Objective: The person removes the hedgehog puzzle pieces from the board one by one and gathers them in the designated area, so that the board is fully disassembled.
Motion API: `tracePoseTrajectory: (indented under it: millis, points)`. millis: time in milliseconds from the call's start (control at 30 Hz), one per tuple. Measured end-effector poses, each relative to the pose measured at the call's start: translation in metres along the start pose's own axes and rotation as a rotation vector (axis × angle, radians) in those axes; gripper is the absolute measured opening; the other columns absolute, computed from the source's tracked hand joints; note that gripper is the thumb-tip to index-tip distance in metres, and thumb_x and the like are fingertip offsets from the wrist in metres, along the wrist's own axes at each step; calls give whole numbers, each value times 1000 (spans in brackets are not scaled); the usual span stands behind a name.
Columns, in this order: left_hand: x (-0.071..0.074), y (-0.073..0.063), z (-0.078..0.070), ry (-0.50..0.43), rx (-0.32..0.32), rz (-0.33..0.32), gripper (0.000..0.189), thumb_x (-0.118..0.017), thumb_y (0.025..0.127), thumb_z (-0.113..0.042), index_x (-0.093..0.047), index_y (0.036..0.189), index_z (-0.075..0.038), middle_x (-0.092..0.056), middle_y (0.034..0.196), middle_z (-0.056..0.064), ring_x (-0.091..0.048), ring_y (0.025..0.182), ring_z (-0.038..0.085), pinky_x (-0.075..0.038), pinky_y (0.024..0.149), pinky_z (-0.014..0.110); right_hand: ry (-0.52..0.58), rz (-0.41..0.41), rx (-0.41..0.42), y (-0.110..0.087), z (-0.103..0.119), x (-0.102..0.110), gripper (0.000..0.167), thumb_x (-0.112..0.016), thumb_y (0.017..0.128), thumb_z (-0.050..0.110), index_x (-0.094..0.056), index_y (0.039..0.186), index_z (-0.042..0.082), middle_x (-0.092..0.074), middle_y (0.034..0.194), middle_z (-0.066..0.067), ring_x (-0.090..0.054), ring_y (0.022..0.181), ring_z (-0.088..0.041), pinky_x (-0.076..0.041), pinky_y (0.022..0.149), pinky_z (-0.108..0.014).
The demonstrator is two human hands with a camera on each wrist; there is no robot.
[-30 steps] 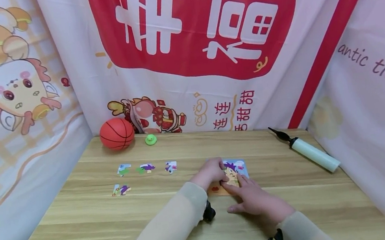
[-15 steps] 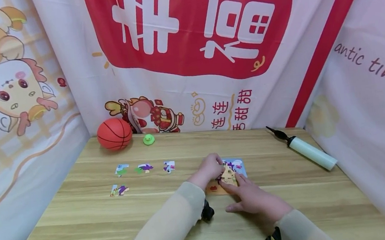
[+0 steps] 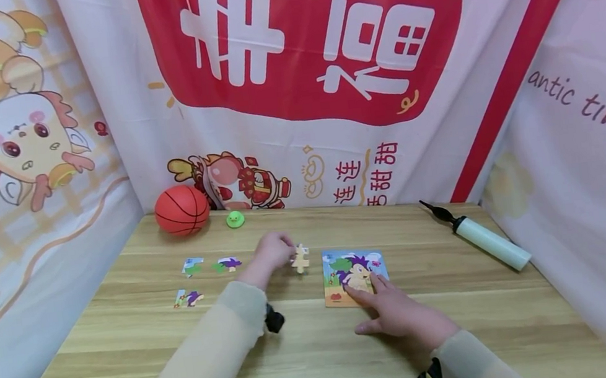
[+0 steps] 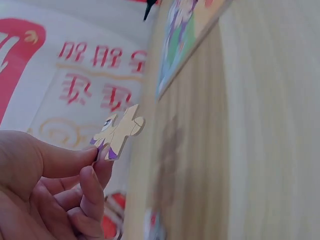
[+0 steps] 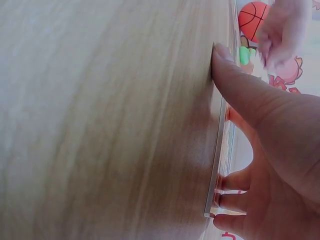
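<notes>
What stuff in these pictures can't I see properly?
Head view: the lower right corner of the puzzle board, hidden by the right hand.
Left wrist view: one end of the puzzle piece, covered by the left hand that pinches it.
Left wrist view: a small item, blurred and cut off by the bottom edge.
Right wrist view: the left hand's fingers, blurred.

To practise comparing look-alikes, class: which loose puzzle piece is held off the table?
The mostly cream piece with purple patches, pinched in the person's left hand. It alone is raised; the other loose pieces in view lie on the table.
</notes>
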State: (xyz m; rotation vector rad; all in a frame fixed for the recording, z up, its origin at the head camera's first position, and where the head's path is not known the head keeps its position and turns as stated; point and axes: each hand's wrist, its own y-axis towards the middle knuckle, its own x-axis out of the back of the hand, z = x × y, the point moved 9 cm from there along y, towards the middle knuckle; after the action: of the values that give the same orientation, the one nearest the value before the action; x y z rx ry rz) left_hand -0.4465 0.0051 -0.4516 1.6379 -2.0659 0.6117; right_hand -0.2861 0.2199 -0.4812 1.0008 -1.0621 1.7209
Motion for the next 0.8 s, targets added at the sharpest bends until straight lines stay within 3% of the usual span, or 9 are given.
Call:
tracePoseTrajectory:
  millis: [233,367,533,800]
  points:
    - [77,-22,43,58,40,6,3,-64,90,-4,-63,91,-1,-65,87,11,-60,81,25,-50,69,34,-8,-7,-2,1,-1,-1,82,-64,80,68,-33,152,43,-7,159,-28,-10,143,-50,-21,106,-68]
    - [105,-43,65,82,60,29,4,-61,92,-3,-61,91,2,-65,85,12,-58,80,25,-46,69,34,-9,-3,-7,1,-1,-1,82,-65,80,67,-34,152,42,-7,159,-28,-10,143,-49,-21,107,-67]
    - [114,-61,87,83,107,68,4,-60,90,1,-62,86,1,-65,80,11,-55,73,23,-45,63,33,-12,7,-9,0,-1,-1,82,-65,80,66,-35,152,40,-6,159,-29,-9,143,-49,-21,107,-66]
    - [99,-69,97,168,97,114,3,-63,89,-3,-63,88,0,-63,80,9,-55,74,21,-45,64,32,-9,17,-12,-1,1,-2,81,-64,81,67,-34,152,41,-5,159,-28,-8,144,-49,-21,108,-66]
